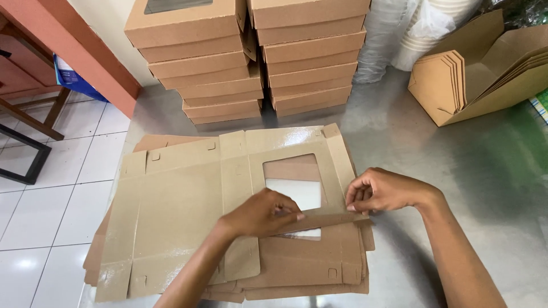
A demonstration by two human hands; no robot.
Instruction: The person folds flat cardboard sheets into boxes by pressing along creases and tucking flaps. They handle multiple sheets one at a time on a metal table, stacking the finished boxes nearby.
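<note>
Flat carton blank [188,199] — glossy tan, square window, one flap [325,219] raised

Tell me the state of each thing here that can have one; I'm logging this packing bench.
Top box blank: unfolded, lying flat, one flap lifted by both hands.
Flap: folded partway up along the window cutout.
Pile of blanks: flat, unfolded.
Stacked boxes: assembled, closed, in two columns.
Carton: open, tipped on its side, flat pieces inside.
Left hand: fingers pressing the flap.
Right hand: pinching the flap's end.
</note>
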